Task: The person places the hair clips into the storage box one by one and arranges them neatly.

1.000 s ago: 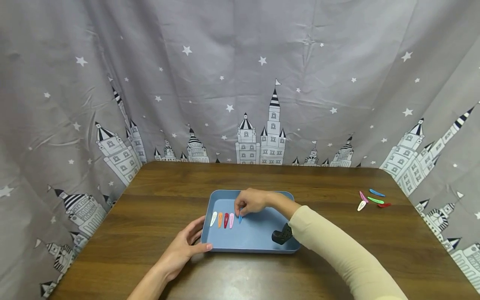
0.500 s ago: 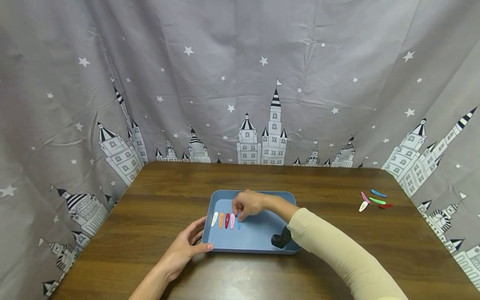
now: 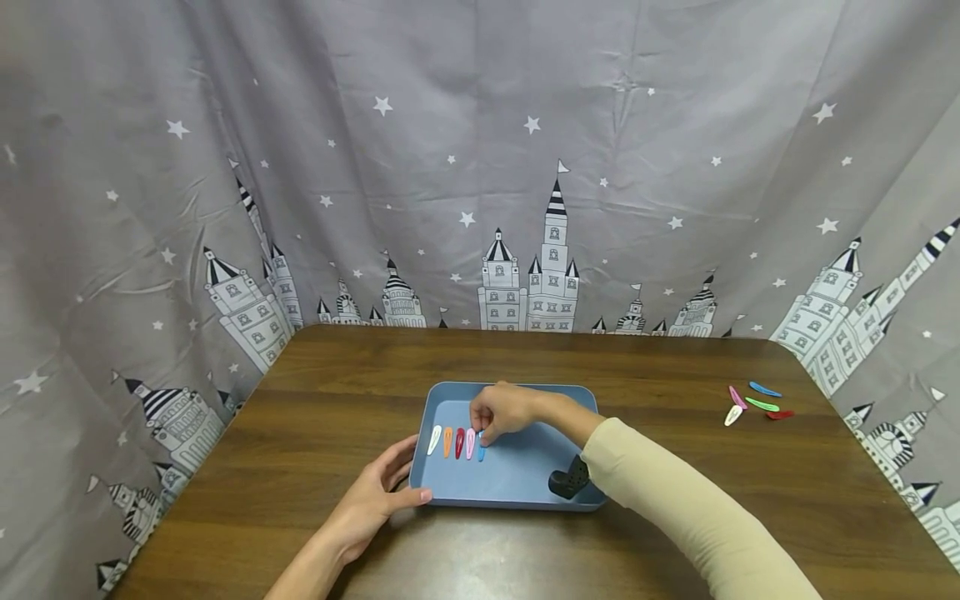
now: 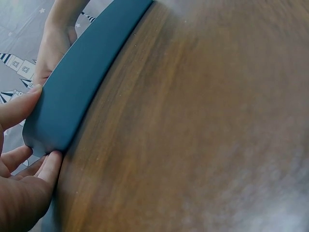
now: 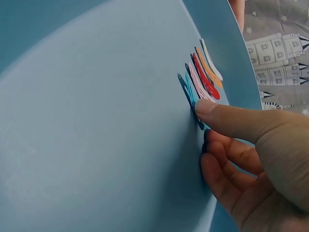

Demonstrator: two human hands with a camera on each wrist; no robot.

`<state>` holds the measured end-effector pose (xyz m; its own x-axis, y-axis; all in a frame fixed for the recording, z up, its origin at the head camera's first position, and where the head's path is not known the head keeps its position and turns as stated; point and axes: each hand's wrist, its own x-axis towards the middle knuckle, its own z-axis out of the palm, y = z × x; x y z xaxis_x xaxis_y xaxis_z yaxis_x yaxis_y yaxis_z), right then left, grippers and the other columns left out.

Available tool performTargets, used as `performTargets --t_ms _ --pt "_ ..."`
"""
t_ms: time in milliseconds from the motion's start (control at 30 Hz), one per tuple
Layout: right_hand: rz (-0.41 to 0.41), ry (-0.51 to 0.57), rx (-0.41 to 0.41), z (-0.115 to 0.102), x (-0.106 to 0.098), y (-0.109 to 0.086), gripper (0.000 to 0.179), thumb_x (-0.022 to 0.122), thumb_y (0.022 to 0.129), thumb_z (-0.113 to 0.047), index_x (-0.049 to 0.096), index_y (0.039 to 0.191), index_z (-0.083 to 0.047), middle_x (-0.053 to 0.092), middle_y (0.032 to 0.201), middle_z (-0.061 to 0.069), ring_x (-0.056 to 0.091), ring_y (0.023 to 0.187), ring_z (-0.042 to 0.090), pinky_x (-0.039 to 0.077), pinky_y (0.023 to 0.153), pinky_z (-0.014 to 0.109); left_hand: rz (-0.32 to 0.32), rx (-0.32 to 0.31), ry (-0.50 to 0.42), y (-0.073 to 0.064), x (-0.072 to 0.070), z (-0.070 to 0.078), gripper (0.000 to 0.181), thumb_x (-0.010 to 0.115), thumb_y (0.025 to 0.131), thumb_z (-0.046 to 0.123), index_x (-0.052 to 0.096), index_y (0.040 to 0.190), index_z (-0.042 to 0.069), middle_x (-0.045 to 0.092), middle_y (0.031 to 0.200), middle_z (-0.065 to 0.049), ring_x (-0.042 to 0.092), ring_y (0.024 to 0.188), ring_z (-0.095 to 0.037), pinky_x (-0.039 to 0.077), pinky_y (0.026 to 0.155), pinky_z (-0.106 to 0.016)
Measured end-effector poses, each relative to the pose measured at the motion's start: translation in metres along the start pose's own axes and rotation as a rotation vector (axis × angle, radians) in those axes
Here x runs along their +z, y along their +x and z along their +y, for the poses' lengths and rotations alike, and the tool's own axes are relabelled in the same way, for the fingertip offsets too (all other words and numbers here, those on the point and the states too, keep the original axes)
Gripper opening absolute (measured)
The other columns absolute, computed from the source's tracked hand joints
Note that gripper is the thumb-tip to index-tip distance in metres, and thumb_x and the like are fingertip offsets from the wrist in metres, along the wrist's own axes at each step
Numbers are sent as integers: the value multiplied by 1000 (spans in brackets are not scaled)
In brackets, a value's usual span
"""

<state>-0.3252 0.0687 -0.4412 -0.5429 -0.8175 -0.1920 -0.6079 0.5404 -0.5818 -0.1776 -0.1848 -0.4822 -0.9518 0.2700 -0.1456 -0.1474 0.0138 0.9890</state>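
A blue tray (image 3: 517, 479) lies on the table with a row of snap hair clips near its left side: white (image 3: 434, 440), orange (image 3: 447, 442), red (image 3: 460, 443) and pink (image 3: 470, 444). At the row's right end is a blue hair clip (image 3: 482, 455). My right hand (image 3: 504, 410) reaches into the tray from the right and pinches this blue clip near its far end. In the right wrist view the thumb (image 5: 217, 113) lies over part of the clip. My left hand (image 3: 375, 497) holds the tray's front left corner, its thumb (image 4: 21, 108) at the rim.
On the table's right side lies a loose group of hair clips: pink (image 3: 737, 397), blue (image 3: 765, 389), green (image 3: 762, 404), red (image 3: 780, 414) and white (image 3: 732, 415). The right wrist's black camera (image 3: 568, 479) hangs over the tray. A grey curtain (image 3: 420, 167) stands behind the table.
The blue clip has shifted slightly left, closer beside the pink one, with my right hand on it. My left hand keeps its hold on the tray. The head view has shifted a little.
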Motion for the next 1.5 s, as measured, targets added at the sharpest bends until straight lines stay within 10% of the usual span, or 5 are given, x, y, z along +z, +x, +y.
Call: performTargets --t_ms 1500 --pt "89 29 28 21 -39 -47 15 82 90 -11 71 98 -4 65 81 -8 58 75 7 48 67 23 17 -3 28 0 1 2 87 80 88 0 31 159 2 32 162 -24 30 148 -42 31 117 -50"
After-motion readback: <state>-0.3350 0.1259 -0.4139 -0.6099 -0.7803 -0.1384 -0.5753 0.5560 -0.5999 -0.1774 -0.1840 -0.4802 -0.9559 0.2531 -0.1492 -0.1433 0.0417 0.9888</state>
